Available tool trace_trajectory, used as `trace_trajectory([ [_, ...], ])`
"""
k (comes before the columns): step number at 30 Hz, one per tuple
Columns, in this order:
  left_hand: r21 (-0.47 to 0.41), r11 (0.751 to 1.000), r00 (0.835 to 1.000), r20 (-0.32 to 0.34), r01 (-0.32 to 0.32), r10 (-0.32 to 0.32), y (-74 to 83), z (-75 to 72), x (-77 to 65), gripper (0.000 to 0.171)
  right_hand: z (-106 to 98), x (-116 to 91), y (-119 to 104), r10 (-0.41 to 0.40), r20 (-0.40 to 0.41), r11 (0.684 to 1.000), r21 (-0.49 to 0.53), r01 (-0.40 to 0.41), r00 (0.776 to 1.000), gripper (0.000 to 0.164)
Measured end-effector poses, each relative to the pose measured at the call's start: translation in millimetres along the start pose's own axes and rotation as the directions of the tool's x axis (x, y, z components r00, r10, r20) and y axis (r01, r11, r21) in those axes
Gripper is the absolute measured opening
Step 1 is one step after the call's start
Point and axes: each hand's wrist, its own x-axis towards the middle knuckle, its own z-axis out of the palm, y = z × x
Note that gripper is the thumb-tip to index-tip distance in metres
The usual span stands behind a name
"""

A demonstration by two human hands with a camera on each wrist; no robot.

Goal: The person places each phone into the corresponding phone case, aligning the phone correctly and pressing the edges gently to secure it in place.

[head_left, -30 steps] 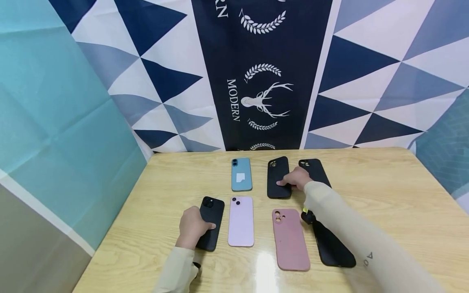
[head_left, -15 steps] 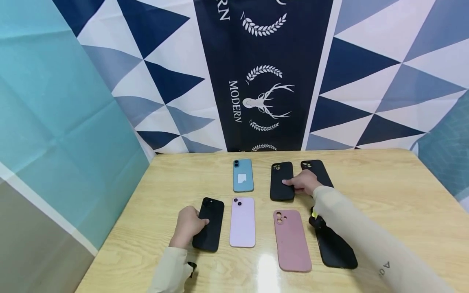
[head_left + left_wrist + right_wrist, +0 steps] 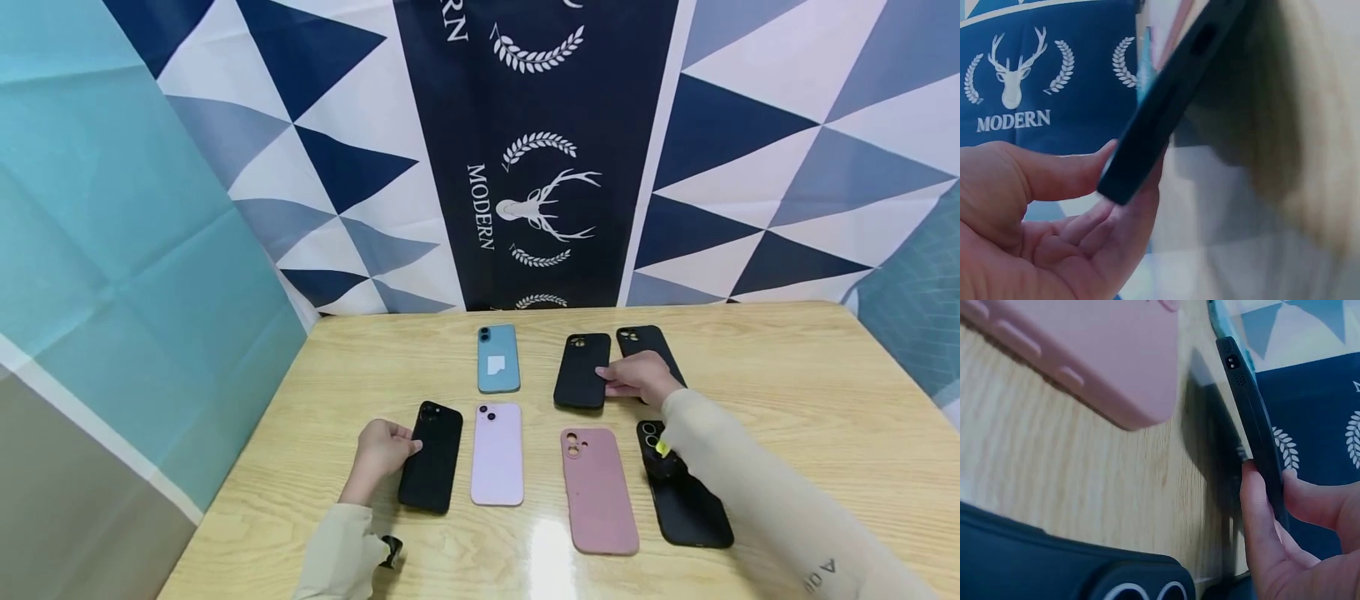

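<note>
In the head view my left hand [image 3: 380, 450] pinches a black phone [image 3: 433, 460] by its left edge, thumb on the camera side. The left wrist view shows the phone [image 3: 1154, 119] tilted, with thumb above and fingers beneath its edge. My right hand [image 3: 642, 377] grips a black phone case [image 3: 582, 372] by its right edge. Small camera cutouts show at the case's top. In the right wrist view this case [image 3: 1252, 419] stands tilted off the wood, its port opening visible, held between thumb and fingers.
Between the hands lie a lilac phone [image 3: 497, 455] and a blue phone [image 3: 498, 358] with a white sticker. A pink case [image 3: 600, 492] lies nearer the front. Two more black cases, one at the back [image 3: 647, 340] and one in front [image 3: 693, 508], lie under the right arm on the wooden table [image 3: 360, 358].
My left thumb has slid from the phone's middle to its left edge, and the phone now tilts. My right hand has shifted rightward with the case, whose right side has risen.
</note>
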Motion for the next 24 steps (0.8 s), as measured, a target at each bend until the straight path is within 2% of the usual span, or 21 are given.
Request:
trace_trajectory([
  [4, -0.059, 0.998, 1.0, -0.014, 0.01, -0.011, -8.2, 4.1, 2.9, 0.019, -5, -6, 4, 0.003, 0.048, 0.999, 0.042, -0.005, 0.999, 0.054],
  [12, -0.193, 0.98, 0.999, -0.015, 0.044, -0.047, -22.2, 7.0, 7.3, 0.02, -10, -17, 14, 0.003, 0.086, 0.99, 0.142, -0.015, 0.996, 0.061],
  [18, -0.29, 0.955, 0.997, -0.005, 0.07, -0.074, -17.3, 8.6, 7.1, 0.025, -10, -32, 16, -0.039, 0.128, 0.986, 0.169, 0.017, 0.991, 0.068],
  [24, -0.361, 0.931, 0.997, -0.009, 0.064, -0.073, -7.9, 8.9, 6.1, 0.027, -5, -43, 16, -0.068, 0.152, 0.987, 0.157, 0.044, 0.986, 0.068],
])
